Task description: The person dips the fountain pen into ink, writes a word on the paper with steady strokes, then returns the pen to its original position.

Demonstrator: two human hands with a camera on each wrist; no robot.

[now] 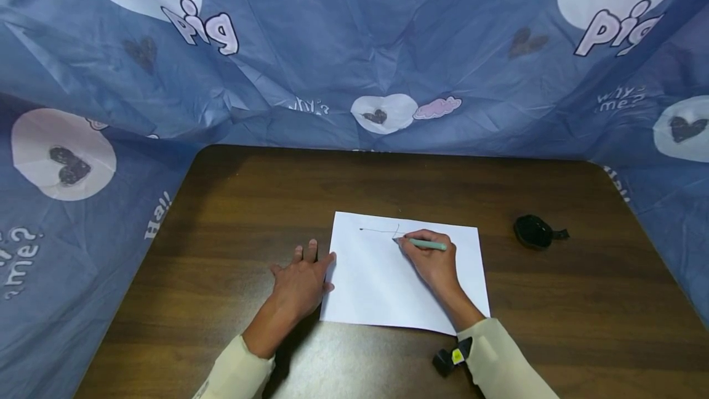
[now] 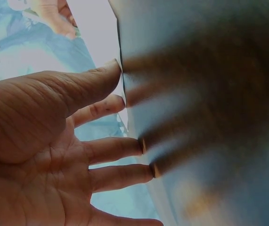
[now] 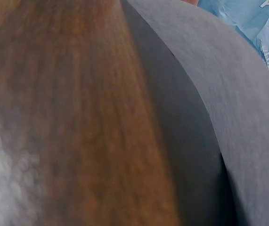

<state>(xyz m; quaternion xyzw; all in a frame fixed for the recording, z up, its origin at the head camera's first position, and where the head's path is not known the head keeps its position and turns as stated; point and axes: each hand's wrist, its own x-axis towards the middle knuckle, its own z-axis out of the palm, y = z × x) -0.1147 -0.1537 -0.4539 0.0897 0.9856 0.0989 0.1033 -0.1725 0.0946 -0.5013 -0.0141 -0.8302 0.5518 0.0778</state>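
Note:
A sheet of white paper [image 1: 365, 288] lies on the brown wooden table, with a thin dark line and a short crossing stroke near its top. My right hand [image 1: 437, 263] pinches a light green pen [image 1: 429, 244], its tip at the paper just below the line. Fingers spread, my left hand [image 1: 301, 282] touches the paper's left edge with thumb and index finger, while the other fingers reach onto the table. The left wrist view shows that same hand [image 2: 54, 141] from the palm side. In the right wrist view, the paper [image 3: 238, 94] bows up from the table; the pen is out of sight there.
A dark rounded object with a short tab [image 1: 533, 231] sits on the table [image 1: 266, 196] to the right of the paper. A small black device with a yellow label [image 1: 457, 356] is at the right wrist. Blue printed cloth [image 1: 310, 48] hangs behind the table and at its sides.

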